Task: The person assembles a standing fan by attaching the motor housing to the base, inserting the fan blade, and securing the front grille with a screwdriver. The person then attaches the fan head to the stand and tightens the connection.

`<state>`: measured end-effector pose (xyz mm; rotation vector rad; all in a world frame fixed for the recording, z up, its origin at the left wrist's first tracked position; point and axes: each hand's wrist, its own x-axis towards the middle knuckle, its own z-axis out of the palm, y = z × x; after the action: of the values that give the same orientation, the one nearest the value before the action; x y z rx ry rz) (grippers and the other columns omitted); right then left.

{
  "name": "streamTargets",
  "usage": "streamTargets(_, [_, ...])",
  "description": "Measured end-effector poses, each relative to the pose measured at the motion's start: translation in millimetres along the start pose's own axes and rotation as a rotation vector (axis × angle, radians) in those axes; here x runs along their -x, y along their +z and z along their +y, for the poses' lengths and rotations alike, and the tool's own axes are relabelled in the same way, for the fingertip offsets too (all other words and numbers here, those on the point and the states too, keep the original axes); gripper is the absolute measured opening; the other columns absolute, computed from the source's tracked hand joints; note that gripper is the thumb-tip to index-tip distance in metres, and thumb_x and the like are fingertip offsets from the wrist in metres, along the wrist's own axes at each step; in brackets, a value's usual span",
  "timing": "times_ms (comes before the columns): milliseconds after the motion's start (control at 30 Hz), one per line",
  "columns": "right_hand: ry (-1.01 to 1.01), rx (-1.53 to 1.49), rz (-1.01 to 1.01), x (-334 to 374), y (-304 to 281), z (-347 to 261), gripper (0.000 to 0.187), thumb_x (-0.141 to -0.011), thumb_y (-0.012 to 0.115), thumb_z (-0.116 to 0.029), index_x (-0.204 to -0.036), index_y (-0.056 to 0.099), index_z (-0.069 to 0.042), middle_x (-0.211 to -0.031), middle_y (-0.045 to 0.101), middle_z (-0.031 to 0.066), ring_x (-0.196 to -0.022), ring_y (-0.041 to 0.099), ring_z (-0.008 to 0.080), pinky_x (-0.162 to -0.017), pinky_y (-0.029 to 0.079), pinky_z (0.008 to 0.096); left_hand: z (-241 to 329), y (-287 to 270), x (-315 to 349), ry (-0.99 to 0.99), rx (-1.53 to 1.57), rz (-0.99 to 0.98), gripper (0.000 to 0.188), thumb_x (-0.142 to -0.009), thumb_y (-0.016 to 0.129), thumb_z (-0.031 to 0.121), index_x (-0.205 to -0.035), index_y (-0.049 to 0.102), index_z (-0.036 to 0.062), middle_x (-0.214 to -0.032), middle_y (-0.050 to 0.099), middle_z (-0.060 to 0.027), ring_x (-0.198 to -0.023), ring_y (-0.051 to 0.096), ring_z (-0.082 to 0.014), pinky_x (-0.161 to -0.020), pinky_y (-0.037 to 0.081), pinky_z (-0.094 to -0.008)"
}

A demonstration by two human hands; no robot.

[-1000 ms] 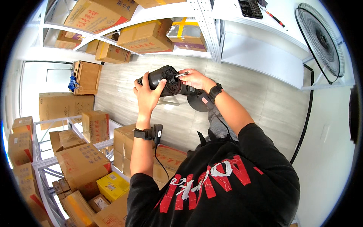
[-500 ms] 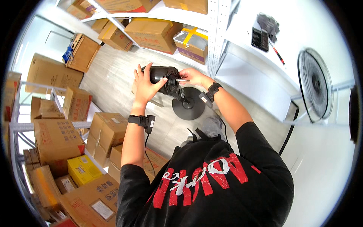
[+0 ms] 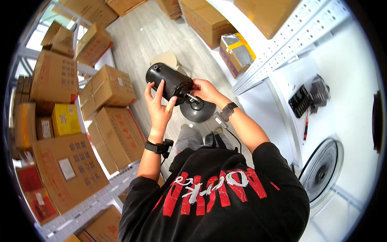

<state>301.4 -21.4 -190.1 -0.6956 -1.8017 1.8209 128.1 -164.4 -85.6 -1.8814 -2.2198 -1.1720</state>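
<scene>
A black fan motor housing point(image 3: 164, 80), rounded at the back, sits on its stand above a round black base point(image 3: 197, 112). A silver metal shaft point(image 3: 193, 98) sticks out of its front collar. My left hand point(image 3: 158, 105) grips the near side of the housing, thumb by the collar and fingers spread along the body. With fingers curled, my right hand point(image 3: 204, 90) holds the collar's far right edge; its fingertips are partly hidden behind the housing.
Cardboard boxes point(image 3: 107, 86) crowd the shelves at left; more boxes point(image 3: 207, 22) stand on a white shelf ahead. A round fan grille point(image 3: 322, 173) leans at right. A black case of small parts point(image 3: 300, 101) and a red-black screwdriver point(image 3: 306, 126) lie on the white surface. A beige round object point(image 3: 166, 59) is beyond the housing.
My view has turned, so shelves and boxes shift in the picture. The motor housing now points more toward me and lower right. My left hand has slid toward its near side; both hands stay on it.
</scene>
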Motion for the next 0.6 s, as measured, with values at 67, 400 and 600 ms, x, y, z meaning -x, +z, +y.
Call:
streamTargets(67, [-0.027, -0.088, 0.025, 2.9, 0.1, -3.5, 0.022, -0.085, 0.070, 0.000, -0.106, 0.064, 0.004, -0.092, 0.071, 0.0084, -0.086, 0.067, 0.0155, -0.078, 0.053, 0.0317, -2.5, 5.8, 12.0, -0.127, 0.449, 0.074, 0.084, -0.073, 0.086, 0.025, -0.144, 0.045, 0.0088, -0.144, 0.036, -0.0183, -0.137, 0.037, -0.0365, -0.106, 0.045, -0.0472])
streamTargets(400, [0.034, -0.050, -0.045, -1.9, -9.3, -3.6, 0.030, -0.083, 0.072, 0.001, -0.111, 0.062, 0.003, -0.097, 0.070, 0.0071, -0.086, 0.066, 0.0140, -0.078, 0.054, 0.0300, -3.5, 48.8, 36.4, -0.564, 0.681, -0.018, 0.103, -0.076, 0.078, -0.006, -0.154, 0.012, 0.0085, -0.124, 0.058, -0.0180, -0.110, 0.064, -0.0253, -0.094, 0.054, -0.0348])
streamTargets(600, [0.068, 0.057, -0.069, -3.3, -18.3, -1.7, 0.034, -0.080, 0.075, 0.001, -0.110, 0.058, 0.002, -0.090, 0.066, 0.0058, -0.083, 0.065, 0.0132, -0.077, 0.053, 0.0290, -1.1, 63.7, 37.4, -0.550, 0.692, -0.001, 0.075, -0.076, 0.077, -0.007, -0.139, 0.035, -0.0011, -0.113, 0.062, -0.0150, -0.103, 0.066, -0.0202, -0.089, 0.056, -0.0334])
